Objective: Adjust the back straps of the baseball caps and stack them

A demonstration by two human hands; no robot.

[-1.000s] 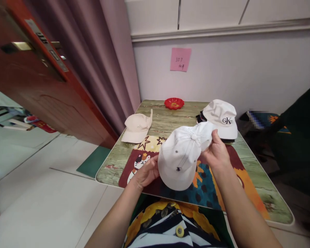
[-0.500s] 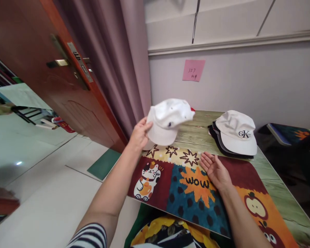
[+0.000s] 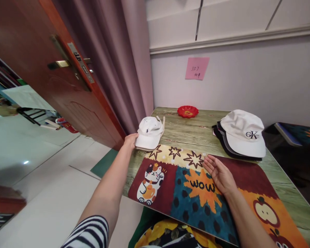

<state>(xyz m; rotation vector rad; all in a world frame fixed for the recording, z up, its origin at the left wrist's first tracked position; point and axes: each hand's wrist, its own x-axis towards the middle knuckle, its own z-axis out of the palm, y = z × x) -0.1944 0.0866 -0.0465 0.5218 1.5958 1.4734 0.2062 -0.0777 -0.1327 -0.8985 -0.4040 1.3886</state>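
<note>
My left hand [image 3: 130, 141] pinches the brim edge of a white baseball cap [image 3: 150, 129] with a small dark emblem. The cap rests at the table's left side, its straps sticking up at the back. A beige edge shows under its brim; I cannot tell what it belongs to. Over the colourful mat [image 3: 160, 187], my right hand [image 3: 220, 172] is open, palm turned sideways, fingers stretched out and holding nothing. To its right, a white cap with dark letters [image 3: 243, 132] tops a stack of darker caps [image 3: 223, 143].
A red scalloped dish [image 3: 187, 111] stands at the back of the wooden-patterned table [image 3: 175, 129]. Behind it, a pink note [image 3: 197, 68] is stuck on the wall. A mauve curtain [image 3: 129, 58] and an open brown door [image 3: 74, 100] border the left side.
My left hand has lowered the white cap leftward from above the table onto its left side. The red dish behind is now uncovered. My right hand stays about where it was.
</note>
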